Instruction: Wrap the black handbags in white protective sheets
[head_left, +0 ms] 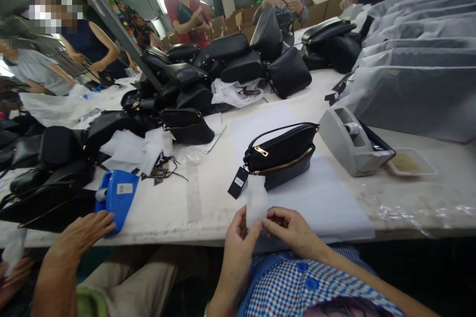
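Observation:
My left hand (pixel 241 233) pinches a small white strip of thin wrapping sheet (pixel 256 198) near the table's front edge. From the other side, the fingertips of my right hand (pixel 284 223) close on the strip's lower right edge. Just beyond stands a black handbag (pixel 280 156) with gold zips and a thin strap. Its black hang tag (pixel 238 183) lies out to the left, and the strip's top overlaps the bag's lower left. Under the bag a large white sheet (pixel 327 203) is spread.
A grey tape dispenser (pixel 347 143) and a shallow tray (pixel 411 162) sit right, before a row of translucent-wrapped bags (pixel 420 94). Black bags (pixel 230 59) pile behind. At left, a co-worker's hand (pixel 87 230) touches a blue tape dispenser (pixel 119 198). Several people stand across the table.

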A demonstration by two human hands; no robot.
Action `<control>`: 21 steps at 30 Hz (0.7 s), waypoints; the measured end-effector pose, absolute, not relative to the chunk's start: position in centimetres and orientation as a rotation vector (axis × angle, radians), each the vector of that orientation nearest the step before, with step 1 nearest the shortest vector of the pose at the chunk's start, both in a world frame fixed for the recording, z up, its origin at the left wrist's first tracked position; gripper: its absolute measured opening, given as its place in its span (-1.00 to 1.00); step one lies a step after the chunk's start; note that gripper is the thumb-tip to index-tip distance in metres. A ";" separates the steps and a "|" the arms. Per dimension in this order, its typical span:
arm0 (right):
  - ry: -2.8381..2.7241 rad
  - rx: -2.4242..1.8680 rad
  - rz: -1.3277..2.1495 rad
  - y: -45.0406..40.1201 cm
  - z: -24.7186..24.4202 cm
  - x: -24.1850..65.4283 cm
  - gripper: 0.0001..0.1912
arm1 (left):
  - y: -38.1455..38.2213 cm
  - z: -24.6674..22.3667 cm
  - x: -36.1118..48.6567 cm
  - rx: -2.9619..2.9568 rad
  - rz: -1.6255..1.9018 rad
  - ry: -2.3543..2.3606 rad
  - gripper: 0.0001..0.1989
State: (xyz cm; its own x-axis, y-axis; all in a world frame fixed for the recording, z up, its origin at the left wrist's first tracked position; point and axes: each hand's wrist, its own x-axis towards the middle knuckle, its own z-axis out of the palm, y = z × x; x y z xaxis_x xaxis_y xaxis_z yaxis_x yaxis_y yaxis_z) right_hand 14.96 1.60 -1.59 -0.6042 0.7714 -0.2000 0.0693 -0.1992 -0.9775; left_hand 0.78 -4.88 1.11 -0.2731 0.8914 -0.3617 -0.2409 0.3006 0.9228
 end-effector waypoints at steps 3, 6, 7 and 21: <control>-1.761 -1.021 1.663 2.4 -0.8 16.1 -0.71 | -5.0 0.6 0.7 0.585 1.273 1.439 -0.41; -1.976 -1.119 1.060 5.2 1.0 20.2 -0.76 | -4.6 -0.2 0.4 0.540 1.276 1.488 -0.36; -1.980 -1.181 0.798 6.5 1.7 22.2 -0.73 | -4.5 -0.6 0.3 0.538 1.282 1.504 -0.36; -1.418 -1.662 0.591 18.2 1.1 36.7 -0.72 | -3.9 -1.7 0.3 0.548 1.341 1.526 -0.40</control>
State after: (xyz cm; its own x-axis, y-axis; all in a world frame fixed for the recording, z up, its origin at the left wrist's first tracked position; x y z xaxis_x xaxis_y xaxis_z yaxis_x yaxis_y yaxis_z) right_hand 36.75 18.22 1.12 0.2451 0.9547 0.1686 0.5530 0.0052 -0.8332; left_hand 0.28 -3.94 -1.66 -0.4061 0.8339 -0.3737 -0.2638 0.2846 0.9216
